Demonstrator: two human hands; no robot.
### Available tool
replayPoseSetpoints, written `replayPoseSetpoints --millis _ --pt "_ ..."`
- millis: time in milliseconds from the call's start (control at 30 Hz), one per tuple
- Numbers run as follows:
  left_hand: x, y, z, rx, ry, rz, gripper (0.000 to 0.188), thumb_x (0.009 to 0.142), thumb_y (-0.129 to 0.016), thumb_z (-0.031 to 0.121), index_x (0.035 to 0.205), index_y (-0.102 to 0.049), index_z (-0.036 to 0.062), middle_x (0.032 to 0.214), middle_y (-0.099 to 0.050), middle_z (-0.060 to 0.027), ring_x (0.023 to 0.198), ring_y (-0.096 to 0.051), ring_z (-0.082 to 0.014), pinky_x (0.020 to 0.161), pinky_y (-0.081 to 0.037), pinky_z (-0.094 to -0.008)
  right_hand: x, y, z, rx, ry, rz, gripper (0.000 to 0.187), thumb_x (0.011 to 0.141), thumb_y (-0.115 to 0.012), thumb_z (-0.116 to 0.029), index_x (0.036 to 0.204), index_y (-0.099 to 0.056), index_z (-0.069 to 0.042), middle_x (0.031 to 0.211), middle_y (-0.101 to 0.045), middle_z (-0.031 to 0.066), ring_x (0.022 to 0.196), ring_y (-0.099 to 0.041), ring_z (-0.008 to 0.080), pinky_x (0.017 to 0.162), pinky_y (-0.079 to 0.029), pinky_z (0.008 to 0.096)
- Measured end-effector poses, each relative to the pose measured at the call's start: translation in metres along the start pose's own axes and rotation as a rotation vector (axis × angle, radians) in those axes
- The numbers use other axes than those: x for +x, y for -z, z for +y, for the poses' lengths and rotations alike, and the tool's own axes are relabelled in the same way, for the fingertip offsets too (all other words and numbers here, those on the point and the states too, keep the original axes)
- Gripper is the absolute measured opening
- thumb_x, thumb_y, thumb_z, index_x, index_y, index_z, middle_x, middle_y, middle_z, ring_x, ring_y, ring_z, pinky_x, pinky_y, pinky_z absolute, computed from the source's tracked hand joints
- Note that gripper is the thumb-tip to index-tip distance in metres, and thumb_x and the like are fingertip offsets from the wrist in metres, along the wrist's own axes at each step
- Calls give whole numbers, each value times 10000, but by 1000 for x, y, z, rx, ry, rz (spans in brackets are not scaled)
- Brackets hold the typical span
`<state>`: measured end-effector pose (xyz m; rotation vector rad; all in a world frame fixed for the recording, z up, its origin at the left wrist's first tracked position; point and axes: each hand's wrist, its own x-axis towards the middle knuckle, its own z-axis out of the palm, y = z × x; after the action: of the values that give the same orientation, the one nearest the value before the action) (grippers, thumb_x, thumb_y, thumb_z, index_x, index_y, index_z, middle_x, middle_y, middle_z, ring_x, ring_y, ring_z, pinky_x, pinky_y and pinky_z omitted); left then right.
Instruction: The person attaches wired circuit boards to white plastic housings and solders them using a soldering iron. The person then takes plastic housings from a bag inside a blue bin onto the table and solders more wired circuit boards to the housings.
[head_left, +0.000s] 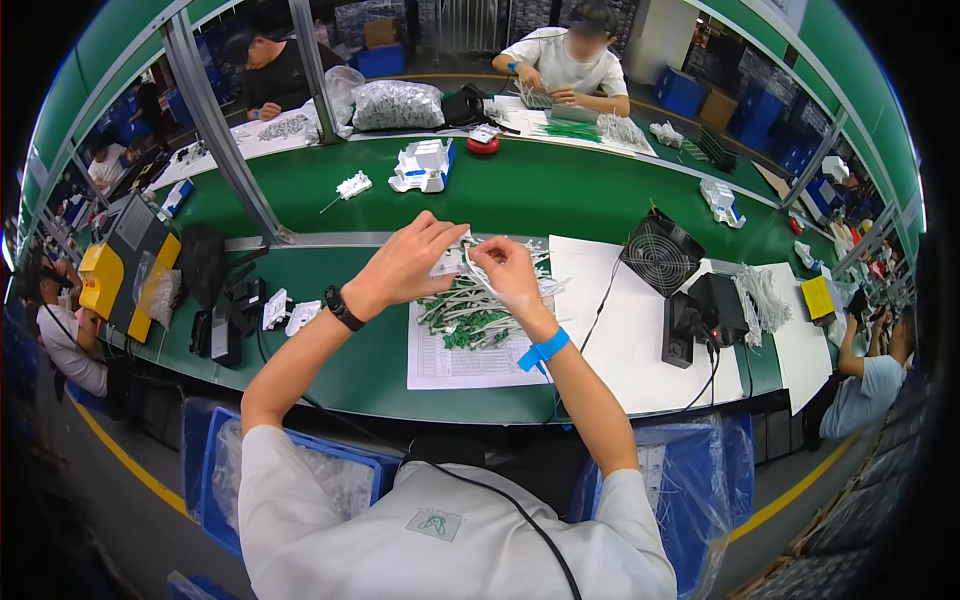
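Working right above the pile, both hands are up at the middle of the desk! The left hand is partly curled, its thumb and fingers closed on a small white piece. Over comes the right hand, fingertips drawn close together at that piece's right side; whether they grip anything themselves, I cannot tell.

So where do we stand? One piece is in hand, and it looks mid-handling rather than finished. Below it, plenty is left: a heap of white cables with green ends lies loose, spread over a printed sheet. Off to the left, two white housings sit close together, untouched by either hand. Down beside the person, a blue tub holds white items in clear plastic, but whether those are done or waiting, no telling. Over right, another bundle of white cables lies well apart from both hands.
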<state>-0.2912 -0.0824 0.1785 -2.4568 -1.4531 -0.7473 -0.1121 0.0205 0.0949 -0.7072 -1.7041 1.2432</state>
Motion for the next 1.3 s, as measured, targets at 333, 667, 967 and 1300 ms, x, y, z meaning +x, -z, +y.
replayPoseSetpoints --millis 333,667,967,1300 --pt "0 -16 4 -546 258 21 636 826 -787 195 1379 -559 -21 1140 -663 -136 992 -629 -223 878 -532 -362 -12 28 -8 148 -70 -259 159 975 -659 -112 1025 -673 38 871 -680 59 789 -650 119 713 -531 268" --pt "29 -59 15 -878 316 -152 409 907 -708 124 1296 -653 9 1227 -696 -103 1103 -657 -166 977 -517 -318 -34 73 -15 75 -174 -224 155 953 -676 -119 996 -692 29 873 -705 68 752 -662 123 657 -543 267" --pt "61 -92 43 -804 278 98 297 865 -685 108 1146 -640 22 930 -707 -125 824 -676 -191 737 -523 -328 -62 115 -38 28 -451 -58 357 993 -655 -311 1108 -676 26 896 -720 78 805 -689 150 668 -549 262" --pt "116 -162 101 -1085 461 413 246 936 -657 87 1145 -550 13 935 -632 -90 813 -577 -140 711 -482 -300 -90 104 -47 -964 351 328 65 895 -628 -61 924 -660 -13 813 -678 118 763 -676 310 631 -550 418"
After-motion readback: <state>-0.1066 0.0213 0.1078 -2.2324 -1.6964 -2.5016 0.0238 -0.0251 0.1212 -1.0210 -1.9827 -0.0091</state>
